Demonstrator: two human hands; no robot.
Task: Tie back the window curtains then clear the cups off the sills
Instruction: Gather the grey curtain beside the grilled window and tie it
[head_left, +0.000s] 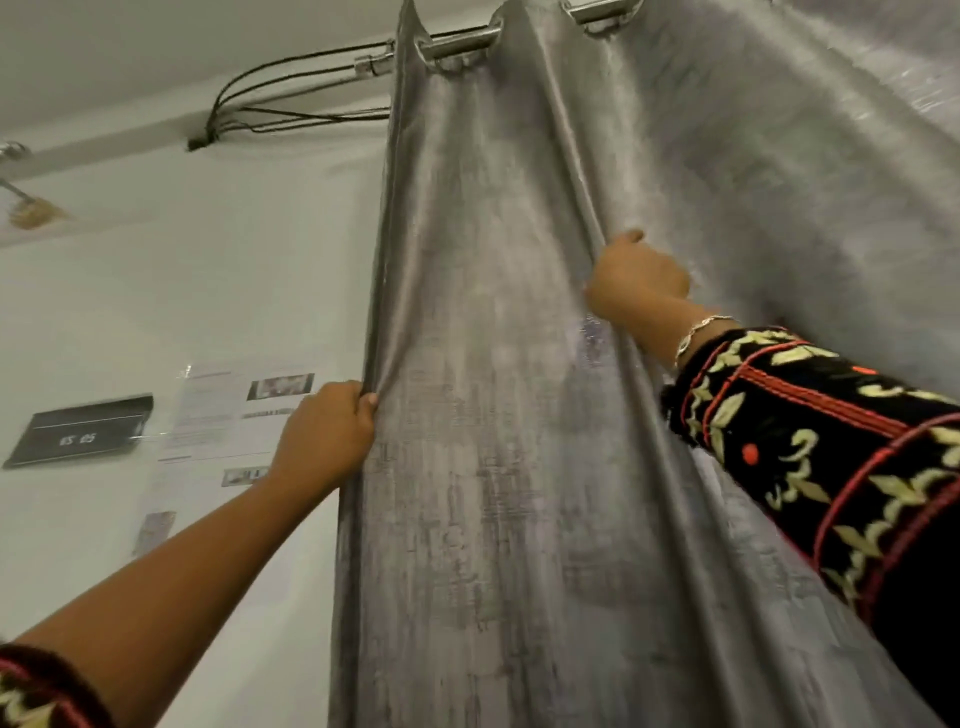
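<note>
A grey shiny curtain (493, 415) hangs in long folds from a metal rod (457, 44) near the ceiling and fills the middle and right of the view. My left hand (324, 434) grips the curtain's left edge, fingers curled round the hem. Higher up, my right hand (636, 278) pinches a fold further right, thumb raised against the cloth. No cups or sill are visible; the window is hidden behind the curtain.
White wall to the left carries a dark sign (83, 431) and taped paper notices (223, 415). Black cables (291, 83) run along the wall top to the rod's end. A ceiling fixture (26, 202) shows at far left.
</note>
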